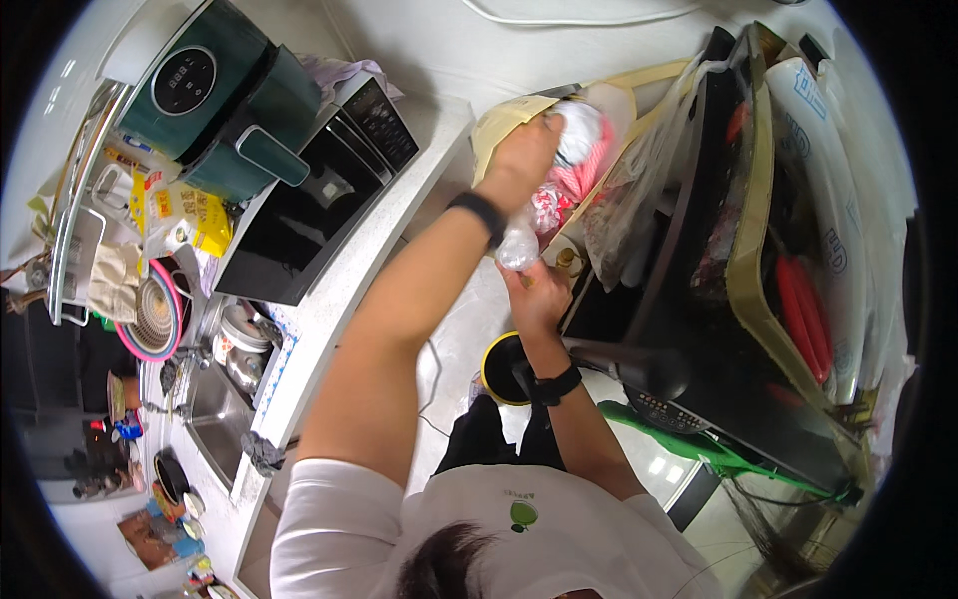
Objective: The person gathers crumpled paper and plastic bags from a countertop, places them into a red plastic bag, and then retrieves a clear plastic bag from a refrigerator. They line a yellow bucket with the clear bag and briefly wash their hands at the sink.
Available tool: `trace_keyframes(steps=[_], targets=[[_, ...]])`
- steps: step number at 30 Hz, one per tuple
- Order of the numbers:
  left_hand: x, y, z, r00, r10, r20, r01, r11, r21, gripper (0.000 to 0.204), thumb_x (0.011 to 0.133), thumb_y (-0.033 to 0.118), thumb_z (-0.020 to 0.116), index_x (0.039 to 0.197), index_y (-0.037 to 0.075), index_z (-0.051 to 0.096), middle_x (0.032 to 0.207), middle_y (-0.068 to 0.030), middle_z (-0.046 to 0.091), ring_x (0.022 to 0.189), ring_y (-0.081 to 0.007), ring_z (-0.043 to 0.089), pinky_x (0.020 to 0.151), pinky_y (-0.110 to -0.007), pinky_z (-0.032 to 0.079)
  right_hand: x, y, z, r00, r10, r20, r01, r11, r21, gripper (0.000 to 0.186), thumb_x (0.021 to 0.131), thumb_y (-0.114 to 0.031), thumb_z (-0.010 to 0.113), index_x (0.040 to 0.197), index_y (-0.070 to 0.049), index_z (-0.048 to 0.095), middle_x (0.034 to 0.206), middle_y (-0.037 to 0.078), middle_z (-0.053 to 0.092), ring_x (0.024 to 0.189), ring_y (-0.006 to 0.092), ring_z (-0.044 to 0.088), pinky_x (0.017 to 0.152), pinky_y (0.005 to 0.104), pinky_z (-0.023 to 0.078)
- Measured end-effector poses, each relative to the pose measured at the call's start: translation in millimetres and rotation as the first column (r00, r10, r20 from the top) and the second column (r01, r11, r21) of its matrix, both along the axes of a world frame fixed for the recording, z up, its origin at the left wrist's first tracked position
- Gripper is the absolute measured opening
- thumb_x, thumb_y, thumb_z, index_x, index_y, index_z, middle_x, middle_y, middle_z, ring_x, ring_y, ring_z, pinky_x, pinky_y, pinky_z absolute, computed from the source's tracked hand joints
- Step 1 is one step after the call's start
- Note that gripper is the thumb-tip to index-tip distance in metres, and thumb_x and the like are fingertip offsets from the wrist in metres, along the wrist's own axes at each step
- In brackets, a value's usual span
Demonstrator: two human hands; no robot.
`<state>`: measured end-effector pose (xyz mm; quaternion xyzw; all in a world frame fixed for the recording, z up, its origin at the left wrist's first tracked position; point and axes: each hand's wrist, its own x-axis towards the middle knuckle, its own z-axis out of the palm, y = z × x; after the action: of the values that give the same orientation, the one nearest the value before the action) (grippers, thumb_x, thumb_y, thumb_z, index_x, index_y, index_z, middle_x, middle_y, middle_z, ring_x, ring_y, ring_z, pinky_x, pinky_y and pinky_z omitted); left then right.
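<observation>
My left hand [524, 158] reaches down into an open beige bag [504, 118], against a white bundle [581, 132] that looks like plastic bags. Blur hides its fingertips, so its grip does not show. Next to the bundle lie a pink striped plastic bag [577, 178] and a crumpled red-and-white one [549, 205]. Nearer to me, my right hand [539, 296] is closed around the lower end of a bunched clear plastic bag [518, 248]. The clear bag's upper end meets the crumpled bags below my left wrist.
Left, a counter [344, 280] carries a black microwave [309, 195], a green air fryer [215, 85] and a sink [217, 419]. On the right stands a large black appliance [689, 290] with bags piled over it. A yellow-rimmed black bin [506, 369] is on the floor below my hands.
</observation>
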<state>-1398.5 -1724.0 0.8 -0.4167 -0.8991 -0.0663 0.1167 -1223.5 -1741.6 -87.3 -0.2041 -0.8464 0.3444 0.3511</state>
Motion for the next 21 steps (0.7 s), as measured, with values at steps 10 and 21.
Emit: trace_keyframes(steps=[10,21], targets=[[50,-27,51,0.794,-0.6,0.097,0.607,0.779,-0.155,0.056,0.073,0.021,0.064,0.126,0.011,0.048,0.143,-0.0143,0.028,0.126,-0.0412,0.033,0.097,-0.058,0.031,6,0,15,0.975,-0.126,0.185,0.138,0.989,-0.054,0.031,0.069,-0.036,0.073,0.068,-0.007,0.062,0.061,0.01,0.061,0.057,0.0268,0.06,0.055,0.0361,0.046],[-25,-37,40,0.538,-0.453,0.711,0.605,0.795,0.048,0.054,0.055,0.012,0.072,0.107,0.01,0.059,0.096,-0.0121,0.06,0.089,-0.0319,0.057,0.075,-0.035,0.045,-25,8,27,0.978,-0.122,0.17,0.146,0.98,-0.137,0.029,0.073,-0.032,0.07,0.087,-0.01,0.059,0.069,0.004,0.062,0.063,0.0255,0.061,0.057,0.0362,0.046]])
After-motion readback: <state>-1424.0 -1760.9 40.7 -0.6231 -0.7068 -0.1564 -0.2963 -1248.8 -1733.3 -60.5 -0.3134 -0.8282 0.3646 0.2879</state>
